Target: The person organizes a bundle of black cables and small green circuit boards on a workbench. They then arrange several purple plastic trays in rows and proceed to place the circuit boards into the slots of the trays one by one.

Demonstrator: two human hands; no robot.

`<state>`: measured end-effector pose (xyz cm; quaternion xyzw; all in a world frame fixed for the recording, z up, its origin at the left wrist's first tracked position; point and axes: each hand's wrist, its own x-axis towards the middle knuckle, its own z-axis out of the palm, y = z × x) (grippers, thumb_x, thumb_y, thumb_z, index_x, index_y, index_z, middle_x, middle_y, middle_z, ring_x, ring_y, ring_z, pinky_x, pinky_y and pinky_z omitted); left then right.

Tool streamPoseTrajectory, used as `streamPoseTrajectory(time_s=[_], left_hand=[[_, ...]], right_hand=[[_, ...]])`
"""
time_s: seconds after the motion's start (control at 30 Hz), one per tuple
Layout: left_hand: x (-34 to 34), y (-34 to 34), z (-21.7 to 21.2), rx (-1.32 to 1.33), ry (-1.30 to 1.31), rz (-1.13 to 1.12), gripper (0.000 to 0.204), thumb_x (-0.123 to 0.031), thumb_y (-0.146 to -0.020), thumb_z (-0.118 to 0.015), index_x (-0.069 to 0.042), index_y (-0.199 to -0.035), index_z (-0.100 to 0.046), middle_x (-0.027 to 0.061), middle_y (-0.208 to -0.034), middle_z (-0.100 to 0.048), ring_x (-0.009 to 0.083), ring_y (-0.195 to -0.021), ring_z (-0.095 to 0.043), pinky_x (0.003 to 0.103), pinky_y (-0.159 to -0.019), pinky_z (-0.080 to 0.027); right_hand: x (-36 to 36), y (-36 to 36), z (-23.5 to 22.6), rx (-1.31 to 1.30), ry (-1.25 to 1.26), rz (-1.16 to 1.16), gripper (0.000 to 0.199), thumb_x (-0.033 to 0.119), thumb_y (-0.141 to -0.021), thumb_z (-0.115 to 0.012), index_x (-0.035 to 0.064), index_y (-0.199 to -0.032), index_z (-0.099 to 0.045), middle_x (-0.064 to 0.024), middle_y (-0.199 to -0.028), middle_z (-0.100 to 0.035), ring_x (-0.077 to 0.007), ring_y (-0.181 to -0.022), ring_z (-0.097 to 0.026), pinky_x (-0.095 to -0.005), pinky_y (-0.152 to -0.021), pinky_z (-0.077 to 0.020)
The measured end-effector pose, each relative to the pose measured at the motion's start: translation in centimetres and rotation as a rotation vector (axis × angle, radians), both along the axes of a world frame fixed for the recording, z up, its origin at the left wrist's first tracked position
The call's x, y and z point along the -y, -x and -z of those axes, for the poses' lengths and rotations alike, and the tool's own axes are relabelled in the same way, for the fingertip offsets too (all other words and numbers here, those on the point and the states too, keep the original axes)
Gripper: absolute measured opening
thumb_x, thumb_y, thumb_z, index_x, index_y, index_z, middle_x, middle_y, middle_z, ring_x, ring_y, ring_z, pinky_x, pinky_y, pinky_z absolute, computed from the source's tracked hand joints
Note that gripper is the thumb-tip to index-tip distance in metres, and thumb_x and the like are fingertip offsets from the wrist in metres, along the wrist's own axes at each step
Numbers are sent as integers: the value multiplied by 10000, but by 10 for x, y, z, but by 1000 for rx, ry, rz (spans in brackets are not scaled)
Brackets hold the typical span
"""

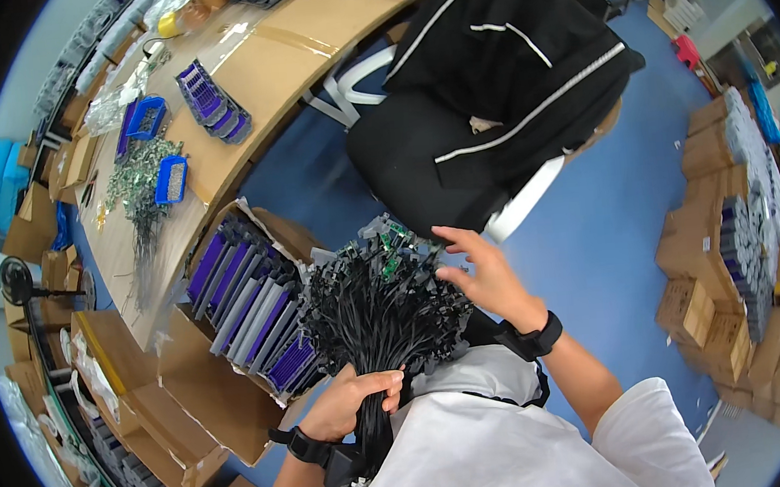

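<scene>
And here's the left grip (pixel 353 402), wrapped snugly round the lower strands of a thick bundle of black cables (pixel 372 305), in front of the white shirt (pixel 510 446) and just beside the carton (pixel 202 376) of purple and grey pieces (pixel 244 289). The right grip (pixel 493 281) is spread wide at the tangled ends; contact there, I can't tell. Looks like sorting ends; next calls, I'd judge, for a light pinch.

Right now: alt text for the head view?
Left hand grips a thick bundle of black cables; right hand, fingers spread, is at its right edge. A cardboard box of purple and gray parts is at left; table and black chair beyond.
</scene>
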<state>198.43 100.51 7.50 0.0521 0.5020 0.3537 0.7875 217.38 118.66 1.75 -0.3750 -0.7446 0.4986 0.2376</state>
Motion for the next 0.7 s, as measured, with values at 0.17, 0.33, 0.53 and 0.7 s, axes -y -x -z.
streamPoseTrajectory(time_s=[0.17,0.33,0.53,0.7], left_hand=[[-43,8,-10,24,9,-174,259,-117,-911,-593,67,-1079,-521,42,-694,-513,135,-618,-493,295,-632,-431],[-67,33,-23,0,-11,-369,291,-123,-898,-616,63,-1098,-515,31,-695,-496,127,-604,-475,307,-617,-435],[-74,66,-60,-79,-97,-636,273,-121,-900,-620,48,-1090,-522,24,-707,-492,125,-601,-464,309,-616,-425],[-64,110,-89,-240,-145,-873,290,-117,-876,-638,56,-1076,-520,11,-718,-476,124,-601,-459,302,-601,-409]], right_hand=[[-62,-7,21,37,-175,-37,557,33,-796,-723,85,-1320,-541,-166,-1341,-504,-305,-1122,-582,-364,-947,-489],[-124,-46,14,190,13,89,443,6,-777,-705,108,-1201,-626,-105,-1163,-605,-225,-974,-636,-350,-797,-504],[-151,-66,28,243,44,39,371,24,-817,-655,93,-1181,-622,-82,-1115,-646,-211,-907,-670,-341,-728,-489],[-165,-46,21,274,68,-70,379,13,-816,-648,66,-1189,-606,-108,-1086,-650,-206,-907,-670,-356,-765,-495]])
